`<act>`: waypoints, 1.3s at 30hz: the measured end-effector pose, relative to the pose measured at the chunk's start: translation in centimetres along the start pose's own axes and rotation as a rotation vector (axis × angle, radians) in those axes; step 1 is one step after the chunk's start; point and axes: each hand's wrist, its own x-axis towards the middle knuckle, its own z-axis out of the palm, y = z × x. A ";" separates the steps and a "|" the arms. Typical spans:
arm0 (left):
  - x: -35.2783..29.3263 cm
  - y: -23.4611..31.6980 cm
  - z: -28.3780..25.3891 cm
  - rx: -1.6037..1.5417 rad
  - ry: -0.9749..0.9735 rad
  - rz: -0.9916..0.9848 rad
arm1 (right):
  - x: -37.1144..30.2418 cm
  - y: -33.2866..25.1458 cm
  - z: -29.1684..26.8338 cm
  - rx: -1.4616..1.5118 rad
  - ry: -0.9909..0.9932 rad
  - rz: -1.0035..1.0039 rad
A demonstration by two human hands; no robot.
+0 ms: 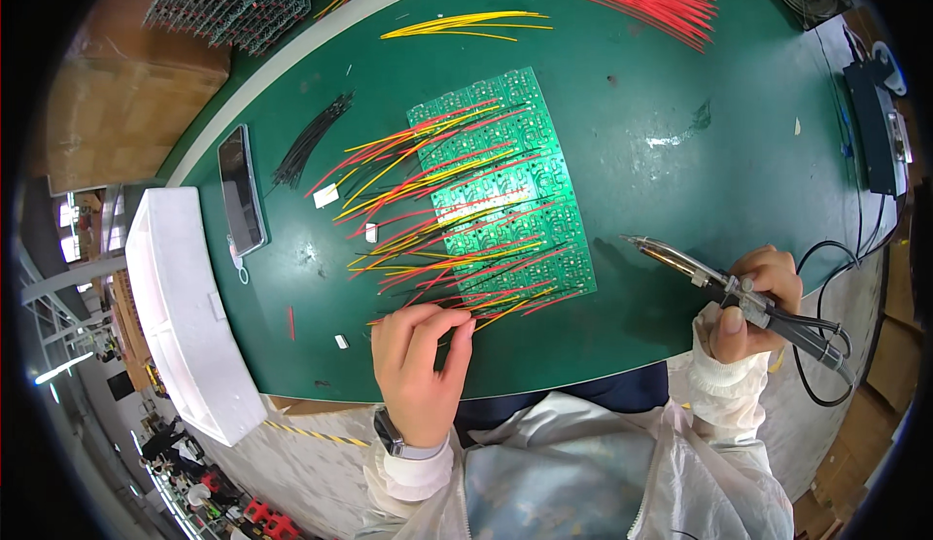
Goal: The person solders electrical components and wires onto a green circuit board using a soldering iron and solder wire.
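Head-worn fisheye view, downward over green tabletop (pixel 671 190)

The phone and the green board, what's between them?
The head view shows a black wire bundle, two white pieces and overhanging red, yellow and black wires.

1. Your circuit board (pixel 564 205) is bright green, dotted with pale spots.
2. Your wires (pixel 457 185) on it mix red, yellow and black.
3. Your red bundle (pixel 646 0), yellow bundle (pixel 462 23) and black bundle (pixel 313 139) are each one solid colour.
4. Your soldering tool (pixel 680 260) is silvery with black cables (pixel 812 323).
5. You have whitish sleeves (pixel 734 394).
6. Your tabletop (pixel 671 185) is deep green; the floor tape (pixel 316 433) is striped yellow and black.
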 end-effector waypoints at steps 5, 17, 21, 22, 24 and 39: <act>-0.3 -0.1 0.3 -0.095 0.046 -0.094 | 0.0 -0.1 -0.2 -0.025 -0.014 0.007; 0.6 -0.3 -0.3 -0.011 -0.028 -0.030 | -0.2 0.0 -0.5 -0.062 -0.058 -0.033; 0.4 -0.3 -0.1 -0.088 -0.050 -0.093 | -1.3 0.2 -0.7 -0.012 -0.039 0.066; 0.4 0.0 -0.1 -0.148 -0.064 -0.155 | -1.3 0.3 -0.8 -0.013 -0.038 0.065; 0.4 0.3 0.0 -0.208 -0.079 -0.217 | -1.2 0.4 -0.8 -0.184 -0.095 -0.042; -2.4 -0.2 -0.6 -0.362 -0.073 -0.329 | -0.8 0.3 -0.3 -0.121 -0.135 -0.019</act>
